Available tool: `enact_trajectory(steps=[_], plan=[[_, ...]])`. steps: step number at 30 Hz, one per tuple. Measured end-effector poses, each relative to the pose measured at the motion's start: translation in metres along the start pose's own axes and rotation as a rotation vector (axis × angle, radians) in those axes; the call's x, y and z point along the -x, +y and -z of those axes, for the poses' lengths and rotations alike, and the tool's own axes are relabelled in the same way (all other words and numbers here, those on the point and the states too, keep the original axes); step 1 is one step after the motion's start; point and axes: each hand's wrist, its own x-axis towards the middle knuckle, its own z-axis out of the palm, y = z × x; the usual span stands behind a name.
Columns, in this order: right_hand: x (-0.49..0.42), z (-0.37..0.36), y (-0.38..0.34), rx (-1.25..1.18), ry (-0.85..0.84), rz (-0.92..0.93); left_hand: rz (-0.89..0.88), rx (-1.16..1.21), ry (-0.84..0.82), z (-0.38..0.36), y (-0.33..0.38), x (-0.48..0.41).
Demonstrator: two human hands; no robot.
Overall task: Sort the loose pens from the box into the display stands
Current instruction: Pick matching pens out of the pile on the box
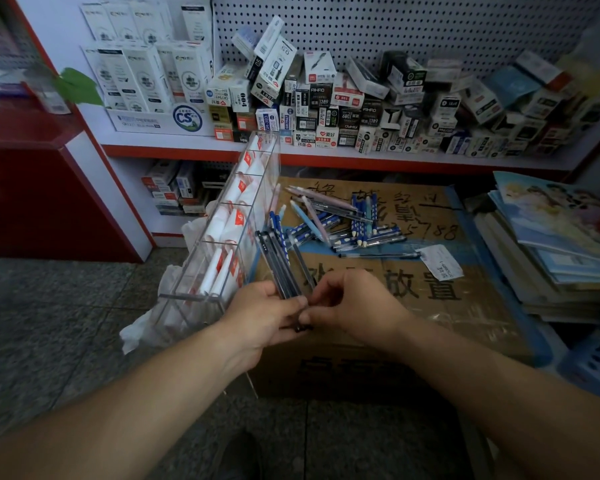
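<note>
Pens (282,268), slim, dark grey and plastic, are bunched in a loose fan that rises from between the two hands, above the near part of the box. The left hand (262,318) grips the bunch from the left, its fingers curled round the lower barrels and its thumb laid across the front. The right hand (355,306) meets it from the right, thumb and forefinger pinching the lower ends of the same pens, with the other fingers curled under.

Beyond the hands a heap of loose pens (347,221) lies on top of the flat brown cardboard box (430,296), which is printed with large black characters. The heap mixes blue barrels dotted with white, pastel pink ones and pale blue ones, lying crossed at all angles. A white paper label (440,262) lies on the box just right of the heap.

Against the box's left side leans a long clear acrylic display stand (191,297), divided into compartments and tilted. It holds white pens with red labels (238,220). A crumpled white plastic bag (139,336) lies under its near end, on the grey speckled floor (66,323).

To the right of the box sits a stack of pale blue notebooks (561,244). Behind everything, a white shelf with a red edge (361,159) is crowded with small pen cartons (326,112), backed by white pegboard (413,26).
</note>
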Motion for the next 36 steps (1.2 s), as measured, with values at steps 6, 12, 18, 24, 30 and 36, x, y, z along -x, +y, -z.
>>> enact_trajectory(steps=[6, 12, 18, 24, 30, 36], plan=[[-0.027, 0.001, 0.014, 0.103, 0.11, -0.066, 0.022, -0.062, 0.041, 0.003, -0.005, 0.002], [-0.051, -0.011, 0.019, 0.33, 0.091, -0.151, 0.038, -0.048, 0.06, 0.003, -0.009, -0.003], [-0.053, -0.012, 0.016, 0.423, 0.109, -0.195, 0.026, -0.042, 0.048, 0.003, -0.007, -0.003], [-0.04, 0.013, 0.022, 0.076, 0.315, -0.189, 0.025, -0.067, 0.027, 0.004, -0.005, -0.005], [-0.023, 0.044, 0.018, -0.286, 0.492, -0.168, 0.038, -0.095, -0.03, 0.005, -0.006, -0.008], [0.001, 0.069, 0.014, -0.531, 0.539, -0.13, 0.011, -0.143, -0.104, -0.02, -0.003, -0.009]])
